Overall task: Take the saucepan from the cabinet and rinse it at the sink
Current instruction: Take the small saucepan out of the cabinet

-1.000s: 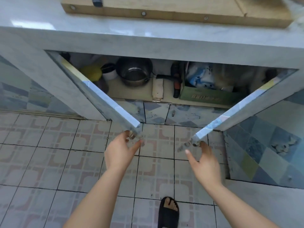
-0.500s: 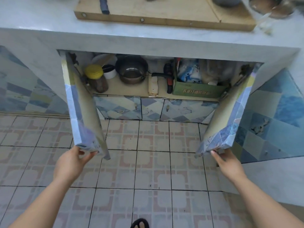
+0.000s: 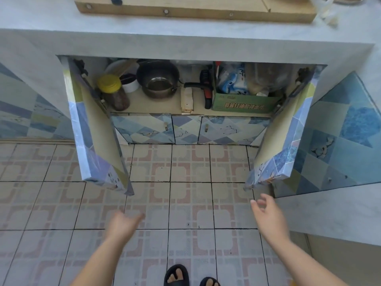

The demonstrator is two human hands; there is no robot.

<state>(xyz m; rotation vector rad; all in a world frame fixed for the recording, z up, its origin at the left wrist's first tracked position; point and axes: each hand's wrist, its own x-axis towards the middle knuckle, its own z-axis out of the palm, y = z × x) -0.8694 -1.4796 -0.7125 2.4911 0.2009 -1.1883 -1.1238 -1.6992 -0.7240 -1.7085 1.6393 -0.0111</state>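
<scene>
saucepan (image 3: 157,80): dark glossy metal | countertop (image 3: 185,32): smooth stone | box (image 3: 245,103): matt cardboard

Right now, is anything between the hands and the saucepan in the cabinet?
Nothing visible blocks it. Both cabinet doors stand swung wide, and the left hand and right hand are empty over the floor. The saucepan sits on the shelf, a yellow-lidded jar to its left.

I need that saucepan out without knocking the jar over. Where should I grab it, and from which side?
Take the saucepan by its black handle, which sticks out to the right, away from the yellow-lidded jar. Probably reach in from the front with the right hand; both doors stand open.
</scene>
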